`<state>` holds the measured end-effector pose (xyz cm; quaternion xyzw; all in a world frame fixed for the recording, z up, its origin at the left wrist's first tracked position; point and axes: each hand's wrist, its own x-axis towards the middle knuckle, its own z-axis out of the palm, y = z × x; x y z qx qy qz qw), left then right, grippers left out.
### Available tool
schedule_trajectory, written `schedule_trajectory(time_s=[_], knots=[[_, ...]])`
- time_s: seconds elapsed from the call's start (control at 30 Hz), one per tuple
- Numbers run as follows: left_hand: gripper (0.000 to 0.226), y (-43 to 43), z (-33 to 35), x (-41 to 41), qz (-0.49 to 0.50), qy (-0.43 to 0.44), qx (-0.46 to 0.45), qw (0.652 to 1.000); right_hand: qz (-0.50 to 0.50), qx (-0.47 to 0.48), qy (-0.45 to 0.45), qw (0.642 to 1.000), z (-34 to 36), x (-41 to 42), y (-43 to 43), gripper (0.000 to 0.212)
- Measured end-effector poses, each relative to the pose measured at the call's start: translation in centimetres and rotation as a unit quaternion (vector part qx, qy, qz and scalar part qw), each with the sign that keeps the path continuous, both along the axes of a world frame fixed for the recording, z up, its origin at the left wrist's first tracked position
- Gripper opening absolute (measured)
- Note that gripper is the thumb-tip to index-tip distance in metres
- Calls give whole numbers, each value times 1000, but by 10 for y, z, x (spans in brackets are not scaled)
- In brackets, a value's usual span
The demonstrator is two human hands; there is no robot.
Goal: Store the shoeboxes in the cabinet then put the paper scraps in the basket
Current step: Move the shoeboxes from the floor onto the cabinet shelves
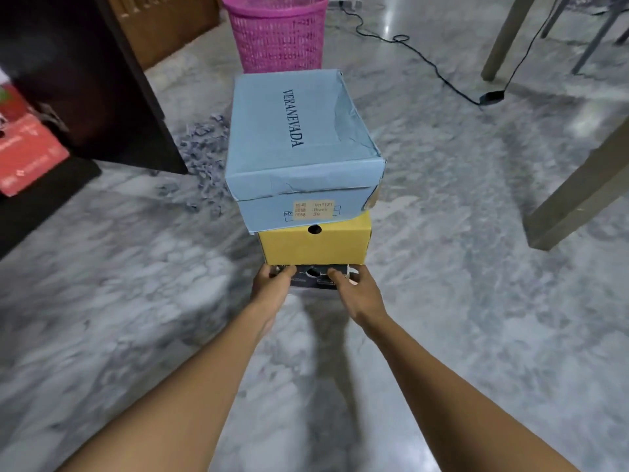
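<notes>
A stack of three shoeboxes stands in the middle of the view: a light blue box [299, 137] on top, a yellow box [315, 247] under it, and a dark box [318, 279] at the bottom. My left hand [270, 284] and my right hand [355, 287] grip the near end of the dark bottom box, one on each side. A heap of grey-blue paper scraps [204, 158] lies on the floor left of the stack. The pink basket [277, 32] stands behind the stack. The dark cabinet [75, 83] is at the left, its door open.
A red box [27, 155] lies inside the cabinet at the far left. Table legs [585, 195] stand at the right and another leg [503, 39] at the upper right. A black cable with an adapter [490, 97] runs over the marble floor behind.
</notes>
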<state>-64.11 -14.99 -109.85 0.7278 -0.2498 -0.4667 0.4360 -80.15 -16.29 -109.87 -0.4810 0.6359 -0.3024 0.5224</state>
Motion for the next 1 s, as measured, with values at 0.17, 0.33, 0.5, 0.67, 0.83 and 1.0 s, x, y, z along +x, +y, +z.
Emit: schedule_trajectory(time_s=[0.17,0.33,0.5,0.67,0.83,1.0], knots=[[14,38,-2,35,66,-14,1,998,58,3,-12,998,0,41,16,48],[10,52,0,52,112,-16,17,993,88,10,-17,996,0,61,21,47],[9,65,-2,59,134,-7,18,991,112,10,-24,993,-2,71,27,46],[14,78,4,63,109,-36,18,993,168,20,-39,985,2,60,23,58],[29,88,24,77,104,-57,-6,993,208,-20,-16,978,31,23,4,61],[36,80,78,100,304,-54,-91,947,171,-155,-65,971,103,21,-16,46]])
